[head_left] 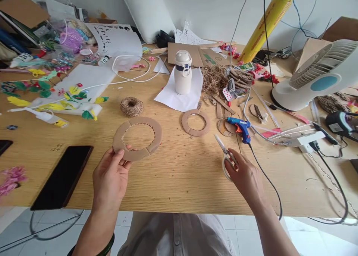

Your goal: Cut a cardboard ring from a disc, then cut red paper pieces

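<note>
- While the left hand (112,175) pinches the large ring (136,155) at its near-left edge, thumb on top and fingers beneath, the right hand (246,174) grips the scissors (224,148) by the handles.
- Large ring: cardboard, left of centre in the frame; can't tell if its far edge touches the table (173,189).
- Scissors: right of centre, blades together, tip toward upper left; can't tell if they touch the table.
- Small ring (207,122): flat on the table, just right of frame centre, between large ring and glue gun (241,127).
- Glue gun: blue, just beyond the scissors, cable running down to the lower right.
- Twine roll (131,106): just beyond the large ring.
- Bottle (183,77): upright on white paper (165,96), upper centre.
- Phone (63,177): lower left, screen dark.
- Fan (316,75): upper right; power strip (304,141) below it.
</note>
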`<state>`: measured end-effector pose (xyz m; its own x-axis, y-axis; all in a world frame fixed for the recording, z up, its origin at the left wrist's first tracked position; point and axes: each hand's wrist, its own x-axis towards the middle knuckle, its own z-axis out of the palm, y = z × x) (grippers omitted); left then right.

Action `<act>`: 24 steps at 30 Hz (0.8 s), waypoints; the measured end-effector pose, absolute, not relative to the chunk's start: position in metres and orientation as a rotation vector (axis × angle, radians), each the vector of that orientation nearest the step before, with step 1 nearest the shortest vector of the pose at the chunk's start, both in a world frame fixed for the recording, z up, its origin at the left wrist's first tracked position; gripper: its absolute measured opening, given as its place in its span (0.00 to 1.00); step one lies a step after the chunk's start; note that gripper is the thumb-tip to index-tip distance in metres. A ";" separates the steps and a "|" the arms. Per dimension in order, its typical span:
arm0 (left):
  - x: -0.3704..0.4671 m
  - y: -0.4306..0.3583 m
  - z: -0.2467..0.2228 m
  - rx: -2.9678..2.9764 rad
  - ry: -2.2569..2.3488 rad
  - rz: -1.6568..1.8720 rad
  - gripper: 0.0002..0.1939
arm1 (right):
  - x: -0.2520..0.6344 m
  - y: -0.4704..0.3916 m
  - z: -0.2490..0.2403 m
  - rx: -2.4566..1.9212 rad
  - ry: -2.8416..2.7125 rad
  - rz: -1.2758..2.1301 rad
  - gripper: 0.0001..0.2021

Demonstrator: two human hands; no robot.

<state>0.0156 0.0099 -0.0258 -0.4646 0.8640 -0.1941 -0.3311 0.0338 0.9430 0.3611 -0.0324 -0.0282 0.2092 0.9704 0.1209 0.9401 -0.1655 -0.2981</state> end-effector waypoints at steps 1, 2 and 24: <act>0.015 0.009 -0.026 0.580 1.366 1.604 0.11 | 0.357 -0.032 -0.028 -2.174 -1.758 0.153 0.18; 0.014 0.008 -0.027 0.571 1.371 1.603 0.11 | 0.353 -0.031 -0.028 -2.172 -1.728 0.172 0.18; -0.012 -0.023 -0.002 0.698 1.423 1.925 0.10 | 0.124 -0.048 -0.033 -1.562 -2.652 0.508 0.18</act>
